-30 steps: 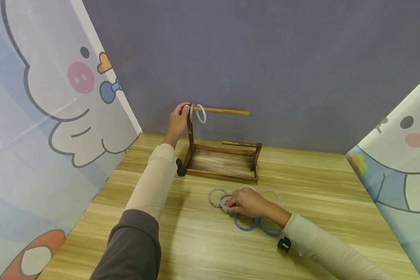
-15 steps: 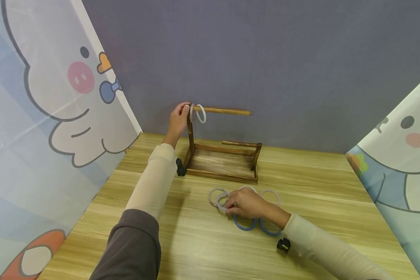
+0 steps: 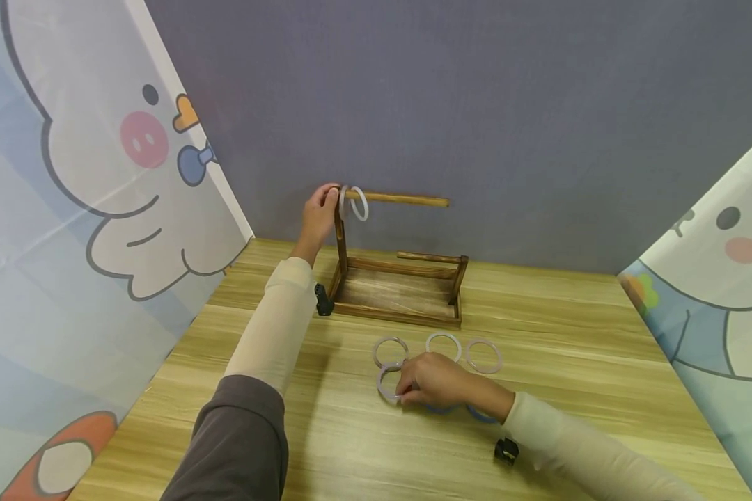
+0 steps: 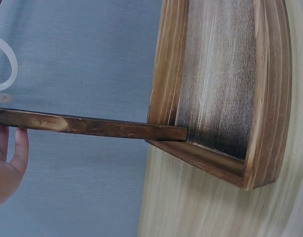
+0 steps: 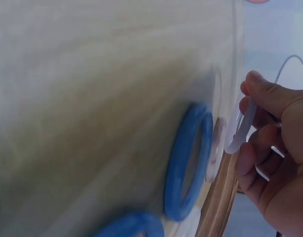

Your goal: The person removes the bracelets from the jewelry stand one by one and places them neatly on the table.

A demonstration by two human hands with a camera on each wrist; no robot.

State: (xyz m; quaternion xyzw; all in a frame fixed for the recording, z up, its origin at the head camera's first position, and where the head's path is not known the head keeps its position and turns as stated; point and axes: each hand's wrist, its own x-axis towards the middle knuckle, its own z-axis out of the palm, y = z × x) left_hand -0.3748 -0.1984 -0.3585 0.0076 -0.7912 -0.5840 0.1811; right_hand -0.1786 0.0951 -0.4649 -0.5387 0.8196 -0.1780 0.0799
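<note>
My left hand [image 3: 318, 216] grips the top of the tall post of a dark wooden bangle stand [image 3: 341, 240]. Two pale bangles [image 3: 365, 204] hang on the stand's upper bar, close to that hand. Low over the table, my right hand [image 3: 435, 379] pinches a pale translucent bangle [image 5: 246, 129] between thumb and fingers. In the head view the far edge of this bangle overlaps a greyish bangle [image 3: 374, 353]. Two blue bangles [image 5: 176, 168] lie beneath the right hand, partly hidden by it in the head view.
A white bangle [image 3: 443, 335] and a pale lavender bangle [image 3: 500, 358] lie behind the right hand. The stand's short lower bar [image 3: 429, 257] holds nothing. A grey wall rises behind the wooden table [image 3: 551, 313], with cartoon-printed sheets at both sides.
My right hand has drawn the pale bangle left and toward me, uncovering the white and lavender bangles and covering more of the blue ones. The left hand has stayed on the post.
</note>
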